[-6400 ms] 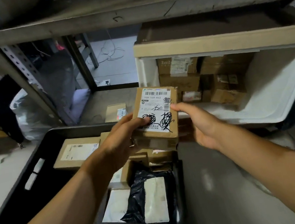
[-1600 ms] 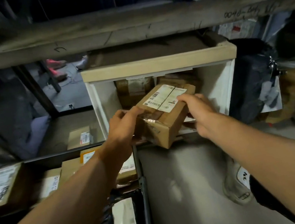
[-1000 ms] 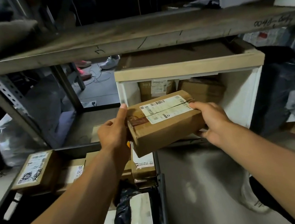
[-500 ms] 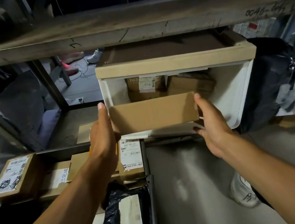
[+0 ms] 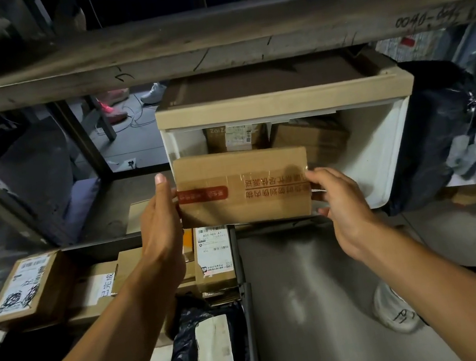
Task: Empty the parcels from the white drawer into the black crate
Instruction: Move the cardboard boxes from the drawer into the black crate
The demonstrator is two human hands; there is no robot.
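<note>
Both hands, left hand and right hand, clasp the taped cardboard parcel between their fingers, before the white drawer. Keep it level; swing left, down into the black crate.

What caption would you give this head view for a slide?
Both hands, left hand and right hand, hold a taped cardboard parcel before the white drawer, above the black crate.
</note>
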